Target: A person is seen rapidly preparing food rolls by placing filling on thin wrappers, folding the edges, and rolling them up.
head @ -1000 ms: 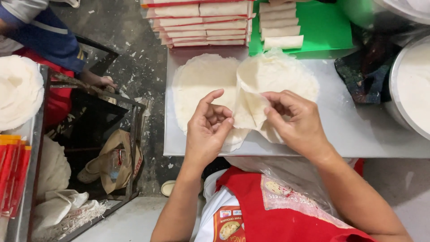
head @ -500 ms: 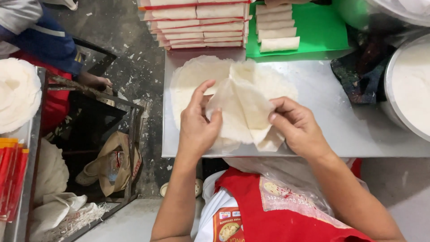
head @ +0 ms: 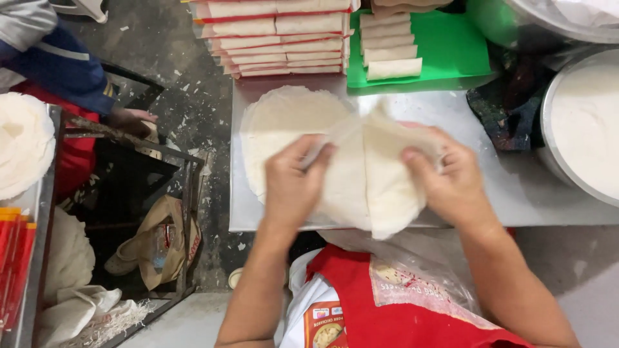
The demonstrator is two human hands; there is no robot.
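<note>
- Wearing a red apron (head: 412,322) with a crinkled clear plastic sheet over its front, the person fills the near bottom edge; the apron is cut off by the frame.
- Left hand (head: 293,187) pinches the near-left edge of a thin, pale, floppy wrapper sheet (head: 371,174), fingers curled over it, thumb hidden beneath.
- Right hand (head: 448,183) grips the same sheet at its right side, fingers closed on a fold; motion blur softens both hands and the creases.
- That sheet hangs lifted just above a round stack of wrappers (head: 284,129), matte and floury white, lying on a smooth steel table (head: 516,187).
- Right of it, a large round metal bowl (head: 583,129) holds white contents; the frame cuts its edge.
- Farther back, a green cutting board (head: 451,45) carries pale rolled sticks (head: 393,48) in a row.
- Beside these, flat white packets with red edges (head: 277,35) stand stacked, tops cut off.
- Far left, another person's blue sleeve (head: 61,67) and hand (head: 132,119) rest on a dark rack above a dusty concrete floor.
</note>
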